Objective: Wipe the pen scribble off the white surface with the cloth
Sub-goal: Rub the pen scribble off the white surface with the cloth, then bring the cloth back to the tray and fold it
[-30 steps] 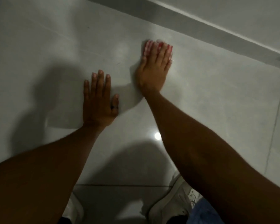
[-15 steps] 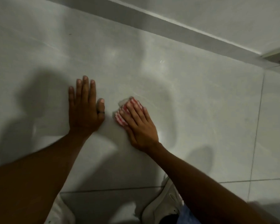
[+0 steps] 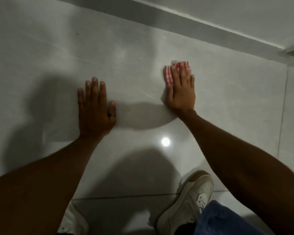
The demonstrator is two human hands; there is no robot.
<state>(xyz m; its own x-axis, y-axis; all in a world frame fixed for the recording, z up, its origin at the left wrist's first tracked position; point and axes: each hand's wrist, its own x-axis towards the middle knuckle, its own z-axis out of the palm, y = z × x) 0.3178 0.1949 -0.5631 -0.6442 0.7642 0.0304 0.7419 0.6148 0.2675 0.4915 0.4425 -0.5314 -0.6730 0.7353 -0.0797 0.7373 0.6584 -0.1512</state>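
The white surface (image 3: 136, 48) is a glossy floor tile. My right hand (image 3: 182, 92) lies flat on it, pressing down a red-and-white striped cloth (image 3: 169, 75) that shows past the fingertips and thumb side. My left hand (image 3: 95, 109) rests flat on the tile to the left, fingers spread, a dark ring on the thumb, holding nothing. No clear pen scribble shows; only a faint grey line (image 3: 147, 94) lies left of the right hand and a small dark speck (image 3: 77, 33) sits far left.
A grey baseboard (image 3: 210, 28) runs along the far wall. Tile joints cross at the right (image 3: 283, 107) and near me (image 3: 126, 195). My white shoes (image 3: 187, 200) stand at the bottom. A lamp reflection (image 3: 165, 141) glares between my arms.
My right hand has slid the cloth from beside the left thumb out to the right and farther away. The left hand has stayed planted.
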